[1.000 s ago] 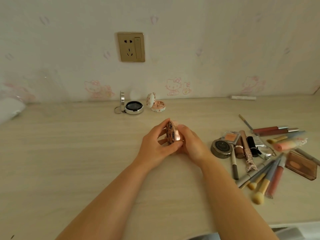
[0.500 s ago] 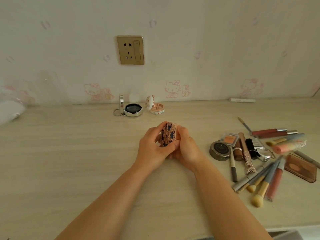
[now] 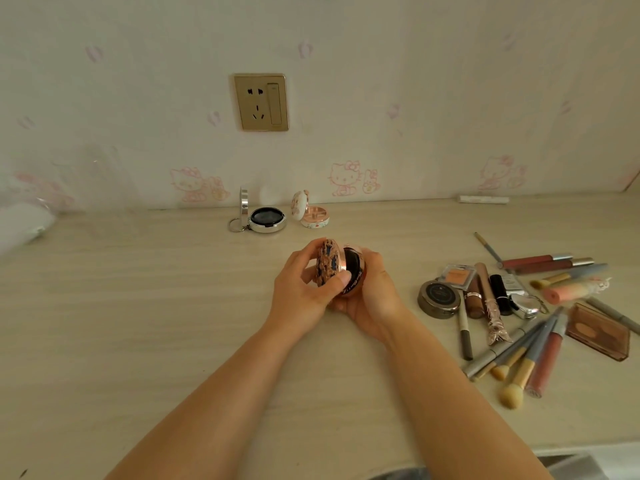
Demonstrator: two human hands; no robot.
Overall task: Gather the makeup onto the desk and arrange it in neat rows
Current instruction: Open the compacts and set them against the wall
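Observation:
Both hands hold a round rose-gold compact [image 3: 337,266] with a dark patterned lid, just above the middle of the light wooden desk [image 3: 138,306]. My left hand [image 3: 304,289] grips the lid, which is swung partly open. My right hand [image 3: 372,296] cups the base, whose dark inside shows. An open silver compact [image 3: 265,218] and an open white-and-pink compact [image 3: 310,214] stand side by side near the wall. On the right lies a loose pile of makeup: a round dark pot [image 3: 440,299], lip glosses [image 3: 543,263], brushes [image 3: 519,372] and a brown palette [image 3: 601,330].
A wall with pink cartoon wallpaper and a gold socket [image 3: 261,102] bounds the desk's far side. A white stick [image 3: 483,199] lies against the wall on the right. Something white and blurred [image 3: 20,223] sits at the far left. The desk's front edge runs low on the right.
The compact was shut between my hands a second ago. My left hand has since turned it and swung its lid open, showing the dark inside.

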